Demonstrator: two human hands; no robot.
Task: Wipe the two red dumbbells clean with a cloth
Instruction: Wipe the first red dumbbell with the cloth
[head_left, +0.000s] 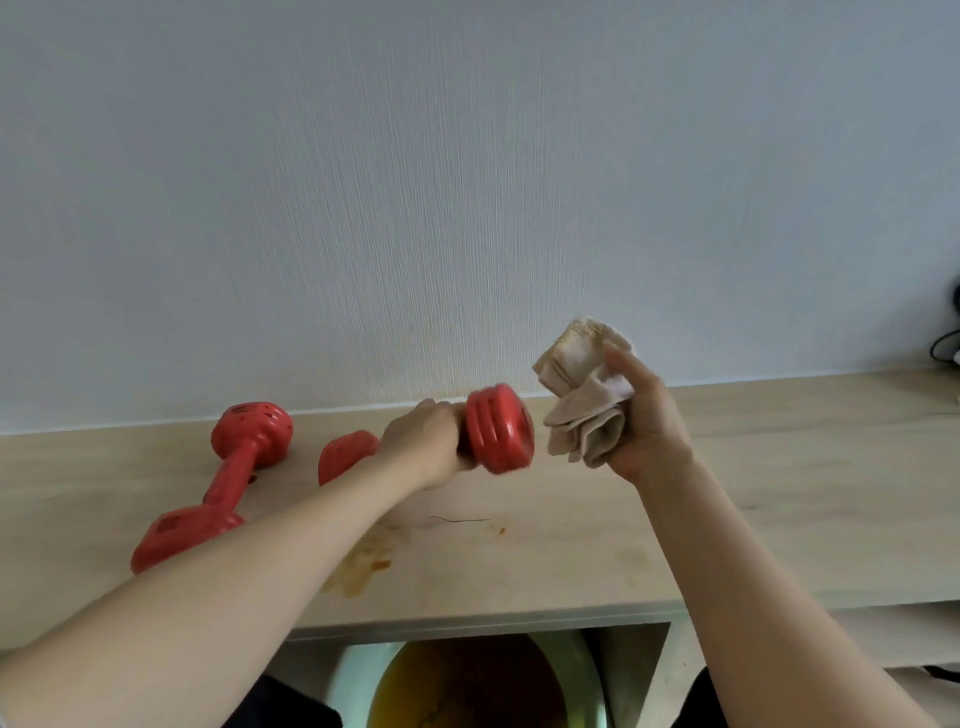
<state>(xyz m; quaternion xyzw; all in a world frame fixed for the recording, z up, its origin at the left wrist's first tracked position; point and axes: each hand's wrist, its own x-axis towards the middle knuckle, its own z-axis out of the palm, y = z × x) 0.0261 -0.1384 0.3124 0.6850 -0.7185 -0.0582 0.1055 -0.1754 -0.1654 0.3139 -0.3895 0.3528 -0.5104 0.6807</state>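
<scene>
My left hand (423, 441) grips the handle of a red dumbbell (498, 428) and holds it above the wooden table (571, 519); its right head faces my right hand, its left head shows behind my wrist. My right hand (641, 421) is closed on a crumpled beige cloth (584, 395), just right of that dumbbell head and a small gap away from it. The second red dumbbell (218, 483) lies on the table at the left, slanting from near-left to far-right, untouched.
A pale blue wall rises right behind the table. Orange-brown stains (363, 561) mark the tabletop near its front edge. Black cables (948, 338) sit at the far right. Below the table edge a round yellow-and-white object (467, 686) shows in an opening.
</scene>
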